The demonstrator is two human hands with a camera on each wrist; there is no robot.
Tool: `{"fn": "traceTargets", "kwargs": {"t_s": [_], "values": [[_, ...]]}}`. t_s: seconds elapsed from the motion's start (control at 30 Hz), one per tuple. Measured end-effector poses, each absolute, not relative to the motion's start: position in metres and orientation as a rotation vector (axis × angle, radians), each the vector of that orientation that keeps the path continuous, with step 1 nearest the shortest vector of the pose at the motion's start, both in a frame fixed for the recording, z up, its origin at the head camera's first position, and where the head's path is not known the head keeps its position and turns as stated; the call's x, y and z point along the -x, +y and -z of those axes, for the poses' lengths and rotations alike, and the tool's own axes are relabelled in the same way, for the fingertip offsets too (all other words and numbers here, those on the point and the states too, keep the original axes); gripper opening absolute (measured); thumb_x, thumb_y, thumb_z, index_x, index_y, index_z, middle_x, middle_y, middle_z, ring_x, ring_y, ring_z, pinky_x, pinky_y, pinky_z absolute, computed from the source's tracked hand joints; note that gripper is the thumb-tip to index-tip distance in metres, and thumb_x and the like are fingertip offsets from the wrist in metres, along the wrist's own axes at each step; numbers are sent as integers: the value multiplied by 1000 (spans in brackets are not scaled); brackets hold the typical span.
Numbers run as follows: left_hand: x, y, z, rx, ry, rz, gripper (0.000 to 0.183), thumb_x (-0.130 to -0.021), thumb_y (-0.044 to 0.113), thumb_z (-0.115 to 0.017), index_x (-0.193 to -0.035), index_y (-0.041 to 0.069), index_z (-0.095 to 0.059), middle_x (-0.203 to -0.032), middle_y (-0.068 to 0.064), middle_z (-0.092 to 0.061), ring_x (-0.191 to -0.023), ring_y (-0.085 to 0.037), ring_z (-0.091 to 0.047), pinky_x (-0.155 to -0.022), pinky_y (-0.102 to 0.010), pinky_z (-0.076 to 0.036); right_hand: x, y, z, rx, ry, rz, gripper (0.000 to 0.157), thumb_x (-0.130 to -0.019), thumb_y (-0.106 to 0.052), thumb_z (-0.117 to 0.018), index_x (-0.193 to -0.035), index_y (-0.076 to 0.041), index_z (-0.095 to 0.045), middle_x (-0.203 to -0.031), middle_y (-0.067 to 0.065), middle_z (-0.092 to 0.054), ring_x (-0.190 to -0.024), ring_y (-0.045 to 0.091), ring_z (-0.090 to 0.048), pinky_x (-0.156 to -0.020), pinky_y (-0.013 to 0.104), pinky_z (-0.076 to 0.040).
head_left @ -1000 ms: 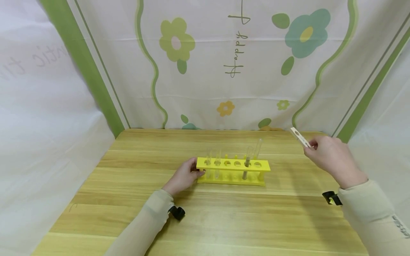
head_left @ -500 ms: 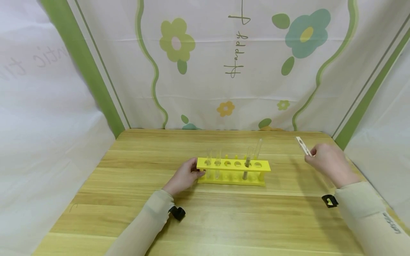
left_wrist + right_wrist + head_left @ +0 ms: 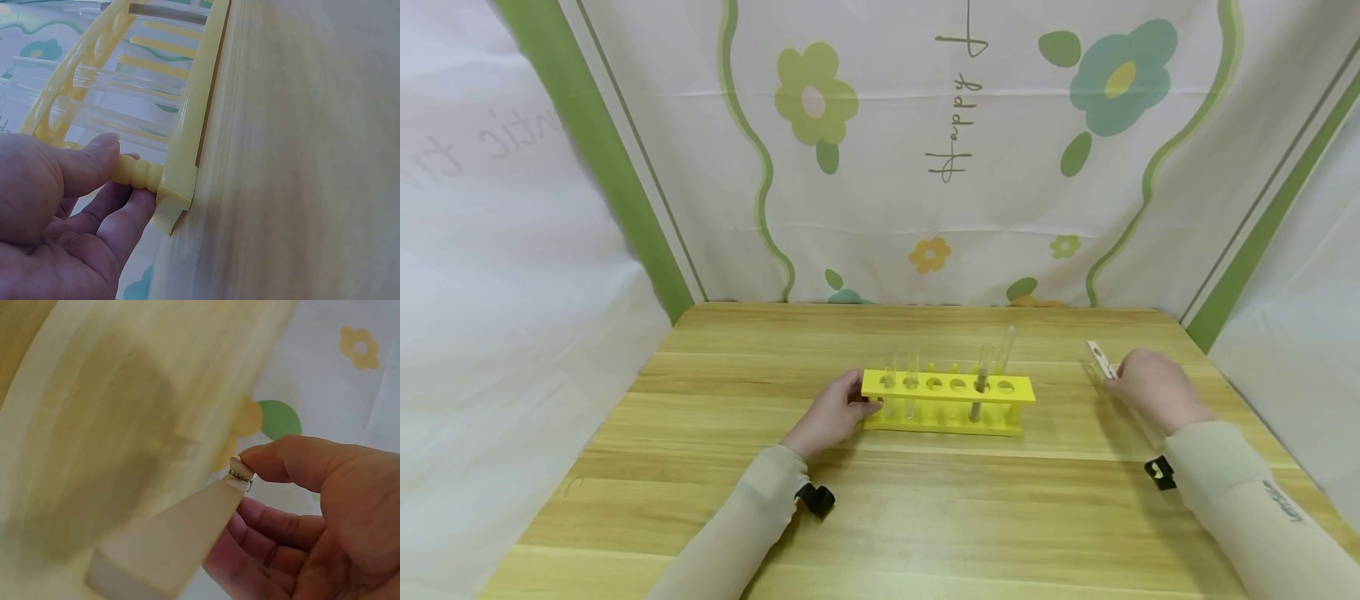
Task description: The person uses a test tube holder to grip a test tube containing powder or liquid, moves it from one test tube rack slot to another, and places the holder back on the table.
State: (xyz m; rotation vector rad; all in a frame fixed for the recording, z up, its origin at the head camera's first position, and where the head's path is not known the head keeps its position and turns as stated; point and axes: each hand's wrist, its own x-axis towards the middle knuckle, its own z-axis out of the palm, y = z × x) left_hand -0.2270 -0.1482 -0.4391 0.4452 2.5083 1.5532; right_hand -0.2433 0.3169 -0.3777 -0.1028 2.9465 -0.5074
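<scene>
A yellow test tube rack (image 3: 946, 395) stands on the wooden table. My left hand (image 3: 831, 417) grips its left end post (image 3: 140, 174), thumb on one side and fingers on the other. Two clear test tubes (image 3: 912, 398) stand in the left holes. Further right, a test tube with dark grey contents (image 3: 976, 408) sits in the rack. Another clear test tube (image 3: 1006, 348) leans up at the back right. Off to the rack's right, above the table, my right hand (image 3: 1159, 390) pinches a wooden test tube holder (image 3: 169, 531) near its small metal spring (image 3: 240, 476).
The wooden table (image 3: 925, 517) runs back to a white cloth (image 3: 880, 192) printed with flowers, which hangs behind it. More white cloth closes in both sides. A black wrist strap (image 3: 815, 500) is on the left sleeve, another strap (image 3: 1161, 473) on the right.
My right hand has come down toward the table with the test tube holder, shifting slightly left over the last half second. The left hand and the rack have stayed where they were.
</scene>
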Motion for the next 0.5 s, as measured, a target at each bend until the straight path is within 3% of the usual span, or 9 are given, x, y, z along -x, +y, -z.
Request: {"fn": "traceTargets", "kwargs": {"t_s": [0.5], "values": [[227,-148,440,-426,2513,-1552,20,-96,11,-66,-114,16,-59,-111,3,-64,-100,-17,-59,-82,-35,-50,266,315,395,148,2951,438,35,-94,-21,-61,-63,-9,-51,-57,4,-48,-51,18,-47,-48,32,-43]]}}
